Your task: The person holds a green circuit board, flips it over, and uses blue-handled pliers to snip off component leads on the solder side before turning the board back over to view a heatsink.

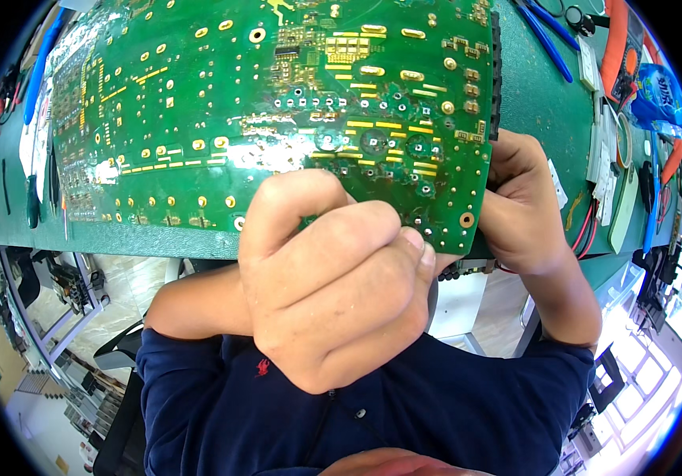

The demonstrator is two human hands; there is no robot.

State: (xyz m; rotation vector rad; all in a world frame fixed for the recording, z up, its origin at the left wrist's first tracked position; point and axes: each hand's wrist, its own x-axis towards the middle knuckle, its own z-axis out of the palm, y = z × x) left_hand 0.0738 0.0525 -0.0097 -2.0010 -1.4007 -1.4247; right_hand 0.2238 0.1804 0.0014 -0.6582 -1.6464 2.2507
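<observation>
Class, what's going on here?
A person in a dark blue shirt is handling a large green circuit board over a green table. The left hand is curled tight in front of the board's near edge; whether it holds anything is hidden. The right hand is at the right edge, partly hidden.

There are two hands, one left hand (329,289) and one right hand (525,210), and one green circuit board (226,107) with four large gold oval pads (413,33) toward its far right corner. Toward the worktop's (543,103) far right corner lie two blue handles (545,41), one orange-cased meter (622,57) and one blue packet (660,101). One long blue tool (44,63) lies toward the far left corner.
</observation>
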